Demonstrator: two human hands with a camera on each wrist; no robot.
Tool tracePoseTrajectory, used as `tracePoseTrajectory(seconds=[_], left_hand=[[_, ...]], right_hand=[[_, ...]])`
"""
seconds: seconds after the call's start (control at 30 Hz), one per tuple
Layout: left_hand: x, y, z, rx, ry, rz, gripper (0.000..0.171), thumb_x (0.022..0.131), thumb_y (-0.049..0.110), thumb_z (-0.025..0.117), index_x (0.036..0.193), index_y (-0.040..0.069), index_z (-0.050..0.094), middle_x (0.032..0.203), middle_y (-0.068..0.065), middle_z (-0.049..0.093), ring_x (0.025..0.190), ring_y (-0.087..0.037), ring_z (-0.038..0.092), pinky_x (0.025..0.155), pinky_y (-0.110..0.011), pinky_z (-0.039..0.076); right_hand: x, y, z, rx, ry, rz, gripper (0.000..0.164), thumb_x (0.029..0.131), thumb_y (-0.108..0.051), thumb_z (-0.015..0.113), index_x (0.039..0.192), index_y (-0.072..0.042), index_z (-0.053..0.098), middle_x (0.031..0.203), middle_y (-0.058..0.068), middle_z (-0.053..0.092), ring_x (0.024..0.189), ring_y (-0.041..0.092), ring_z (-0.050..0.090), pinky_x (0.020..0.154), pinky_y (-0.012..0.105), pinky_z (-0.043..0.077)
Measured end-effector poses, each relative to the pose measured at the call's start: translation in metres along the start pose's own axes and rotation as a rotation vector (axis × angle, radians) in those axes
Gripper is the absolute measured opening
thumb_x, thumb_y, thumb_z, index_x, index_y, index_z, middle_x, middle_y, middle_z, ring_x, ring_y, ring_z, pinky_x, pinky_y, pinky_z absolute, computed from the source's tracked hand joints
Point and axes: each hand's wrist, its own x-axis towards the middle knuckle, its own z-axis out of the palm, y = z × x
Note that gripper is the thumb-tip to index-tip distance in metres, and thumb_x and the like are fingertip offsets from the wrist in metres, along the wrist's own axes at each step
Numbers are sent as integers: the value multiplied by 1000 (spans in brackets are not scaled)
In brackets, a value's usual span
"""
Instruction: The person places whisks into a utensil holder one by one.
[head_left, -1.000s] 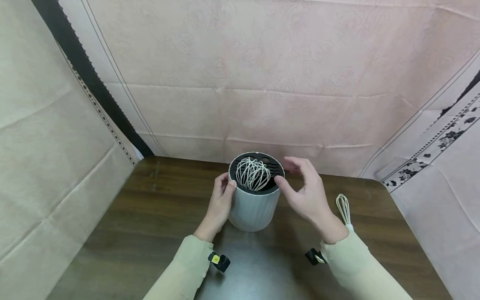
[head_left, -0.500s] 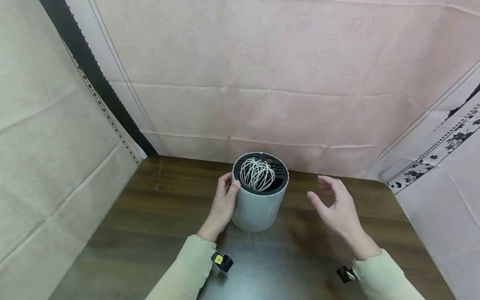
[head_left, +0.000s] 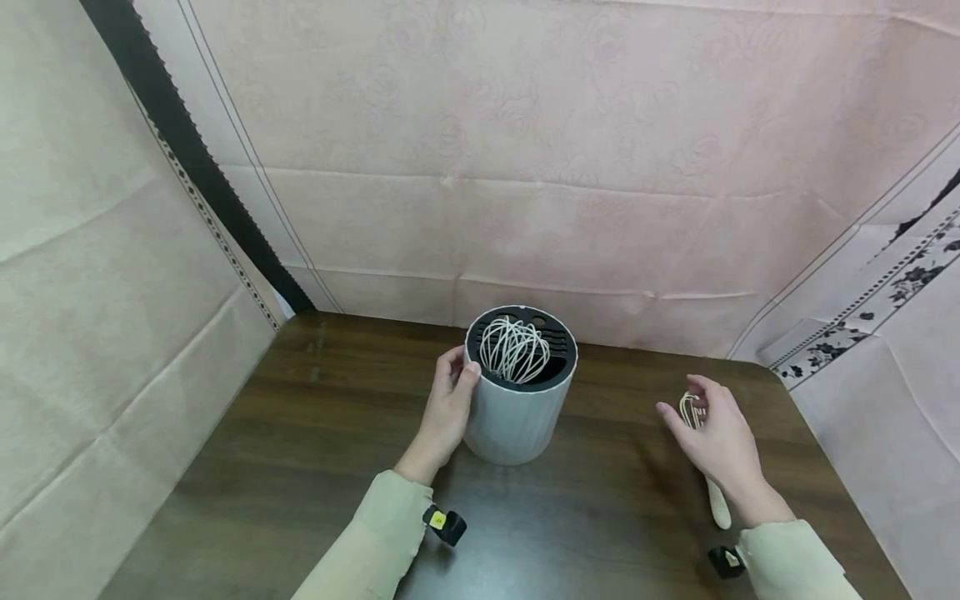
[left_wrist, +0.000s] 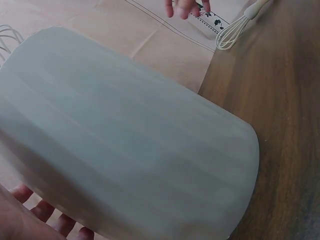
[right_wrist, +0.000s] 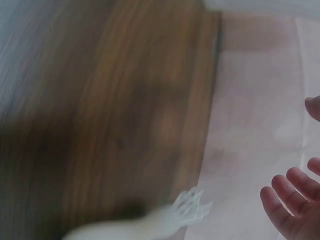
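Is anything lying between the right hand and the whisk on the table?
Nothing visible does. The right hand hovers open directly over the whisk on bare table; the holder stands well off to its left.

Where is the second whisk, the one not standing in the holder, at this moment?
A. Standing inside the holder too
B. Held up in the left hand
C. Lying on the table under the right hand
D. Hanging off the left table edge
C: the loose whisk lies flat on the table, with the right hand open just above it.
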Motion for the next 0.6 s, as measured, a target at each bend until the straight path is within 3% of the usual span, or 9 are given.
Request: tracePoseTrajectory(seconds=[0.17, 0.33, 0.6], left_hand=[[-1, 1, 1, -2, 7, -11, 49, 104, 33, 41, 144, 8, 28, 147, -13, 32, 136, -28, 33, 110, -47, 29], [-2, 4, 1, 2, 6, -18, 49, 104, 33, 41, 145, 8, 28, 147, -13, 32, 136, -28, 33, 110, -48, 29], [-3, 5, 0, 9, -4, -13, 50, 104, 31, 39, 145, 7, 26, 147, -15, 31, 136, -29, 32, 110, -48, 30]], right_hand=[[-2, 18, -4, -112, -38, 11, 76, 88, -51, 63, 140, 0, 42, 124, 24, 49, 110, 42, 51, 74, 62, 42], [-6, 33, -3, -159, -99, 49, 79, 88, -53, 62, 140, 1, 39, 127, 29, 46, 108, 49, 49, 69, 63, 42], [-12, 50, 3, -106, -192, 143, 77, 91, -40, 63, 137, 13, 33, 118, 33, 52, 101, 47, 55, 74, 58, 45]])
